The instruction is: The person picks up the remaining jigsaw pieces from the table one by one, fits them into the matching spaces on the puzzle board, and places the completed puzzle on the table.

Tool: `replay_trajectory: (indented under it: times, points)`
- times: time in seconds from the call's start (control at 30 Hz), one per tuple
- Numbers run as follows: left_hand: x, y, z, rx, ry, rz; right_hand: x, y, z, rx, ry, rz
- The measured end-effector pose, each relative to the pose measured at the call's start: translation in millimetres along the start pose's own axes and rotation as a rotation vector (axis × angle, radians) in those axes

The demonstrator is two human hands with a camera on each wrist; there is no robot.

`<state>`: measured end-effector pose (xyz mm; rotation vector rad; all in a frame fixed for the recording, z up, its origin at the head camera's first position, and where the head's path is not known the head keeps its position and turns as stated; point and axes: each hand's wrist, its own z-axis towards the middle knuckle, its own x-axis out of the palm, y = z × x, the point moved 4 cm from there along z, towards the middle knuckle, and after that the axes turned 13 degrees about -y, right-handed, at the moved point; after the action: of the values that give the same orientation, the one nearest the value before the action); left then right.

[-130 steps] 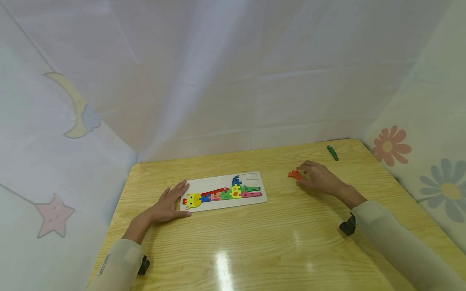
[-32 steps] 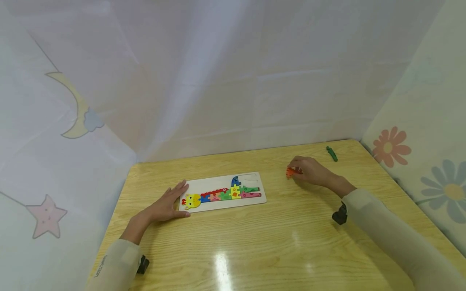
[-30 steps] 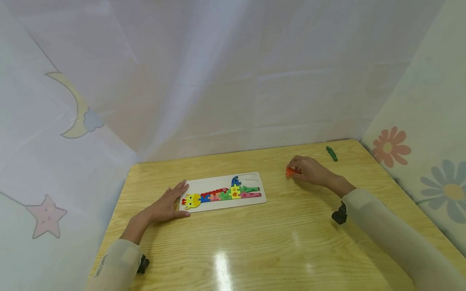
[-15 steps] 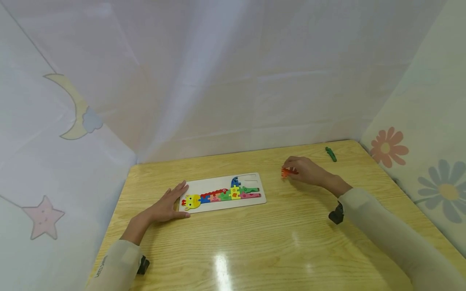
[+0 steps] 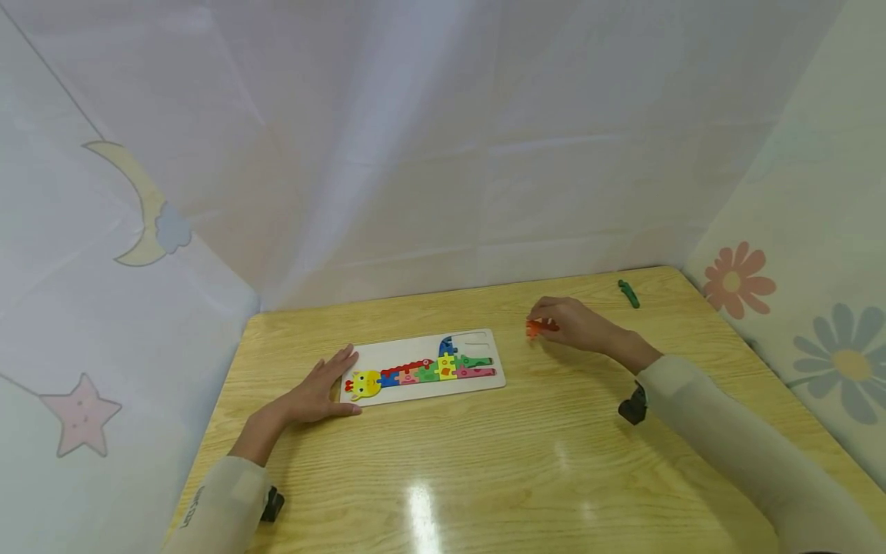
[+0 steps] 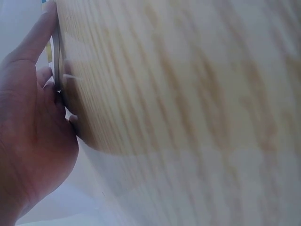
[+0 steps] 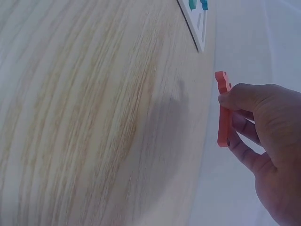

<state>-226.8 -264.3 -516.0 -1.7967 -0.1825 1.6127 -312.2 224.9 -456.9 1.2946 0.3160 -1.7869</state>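
Note:
A white wooden giraffe puzzle board (image 5: 398, 354) lies on the table, with coloured pieces forming the head, neck, body and lower leg. Bare outlined slots show at its upper right end. My left hand (image 5: 314, 394) rests at the board's left end, fingers at the far corner and thumb along the near edge. To the right of the board, my right hand (image 5: 577, 325) pinches an orange puzzle piece (image 7: 223, 123) between thumb and fingers. The right wrist view shows this piece held above the table, its shadow below. Fingers partly cover the piece in the head view.
A dark green puzzle piece (image 5: 628, 294) lies near the table's far right corner. The wooden table (image 5: 484, 462) meets pale cloth walls behind and at both sides. A black wrist camera (image 5: 633, 405) hangs under the right sleeve.
My right hand has picked up the orange piece and carried it leftward, closer to the board. The left hand, the board and the green piece stay where they were.

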Motion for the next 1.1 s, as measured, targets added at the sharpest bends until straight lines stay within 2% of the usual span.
replay_trajectory:
  times: [0.43,0.77,1.1]
  points:
    - [-3.7,-5.5,-1.5,0.002,-0.006,-0.012,4.1,4.7,8.2,-0.007,-0.005,0.012]
    - [-0.3,1.1,-0.4,0.0,-0.004,0.01,7.9,9.3,12.8,-0.049,-0.033,0.018]
    - [0.7,3.8,-1.3,0.001,-0.011,0.001,8.6,20.3,19.6,-0.041,-0.015,0.043]
